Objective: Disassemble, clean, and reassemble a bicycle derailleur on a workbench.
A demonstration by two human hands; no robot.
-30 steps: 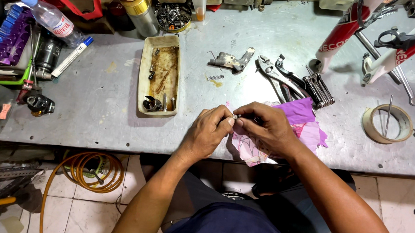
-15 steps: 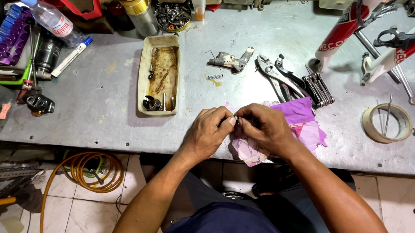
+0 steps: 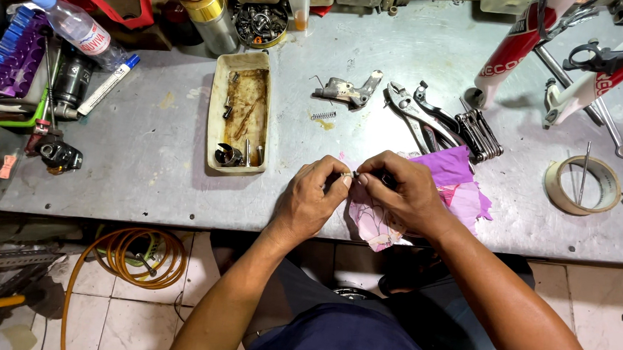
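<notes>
Both hands meet at the near edge of the grey workbench [image 3: 147,158]: the left hand [image 3: 310,200] and right hand [image 3: 400,191] have fingertips pinched together on a small dark part [image 3: 358,176], too small to make out, held right between thumbs and forefingers. Under and just right of the right fingers lies a purple rag [image 3: 462,184], its pale corner drooping over the bench edge. Just left of the left fingers sits a grimy cream tray [image 3: 218,112] with small metal bits inside. Beyond the fingers, pliers [image 3: 409,109] and a folding key set [image 3: 480,135]; far right, a roll of beige tape [image 3: 556,184]. Far left, a clear plastic bottle [image 3: 79,31] with blue cap and white-red label lies tilted, a white marker [image 3: 108,83] beside it.
</notes>
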